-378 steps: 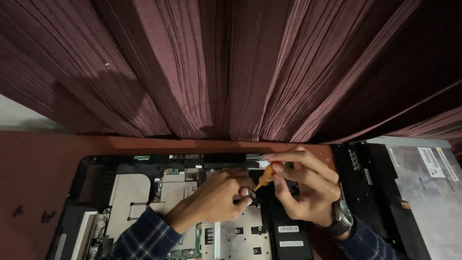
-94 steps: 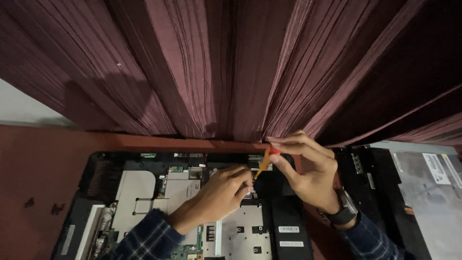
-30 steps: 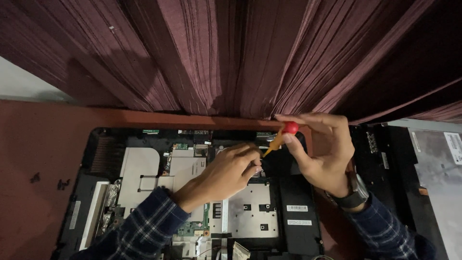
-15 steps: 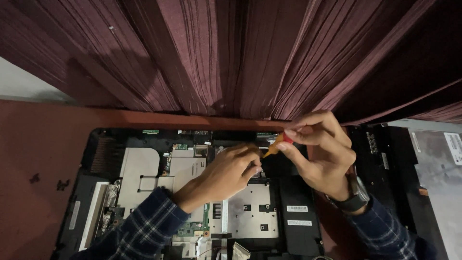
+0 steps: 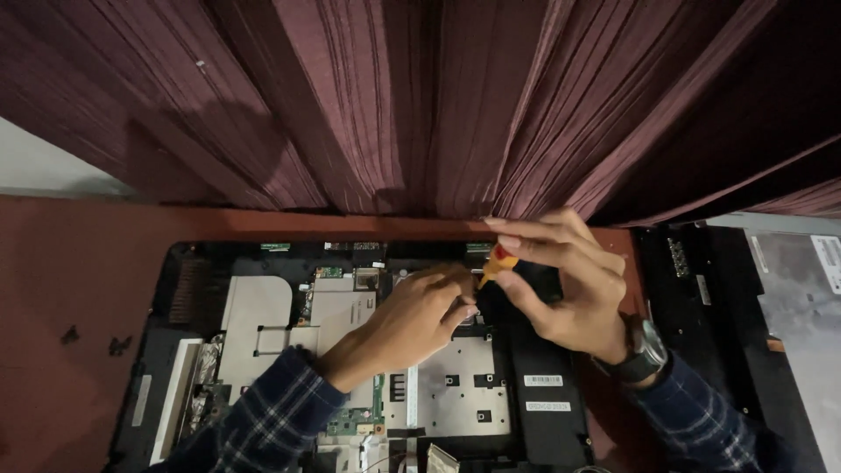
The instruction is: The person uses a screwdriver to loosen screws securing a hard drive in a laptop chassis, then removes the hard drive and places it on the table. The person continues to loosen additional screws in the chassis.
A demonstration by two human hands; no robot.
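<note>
Hands meet over the middle of an opened laptop chassis that lies on a reddish-brown bench. The right hand pinches the orange-and-red handle of a small screwdriver between thumb and fingertips; the tool slants down and leftward, and its tip is hidden behind the other hand's fingers. The left hand rests curled on the board just left of the screwdriver, fingertips pressed down beside the shaft; whether they grip anything small there cannot be made out.

Below both hands sits a flat grey metal plate with small square cut-outs, and under the right wrist runs a black bay with white labels. Left of the left hand lies a pale grey shield with a strip of green circuit board at the forearm. A dark wristwatch sits on the right wrist, and both sleeves are dark blue plaid.

Right of the right hand, well apart, a second dark panel leans beside a silvery sheet. Beyond the hands, a pleated maroon curtain hangs down to the bench's far edge.
</note>
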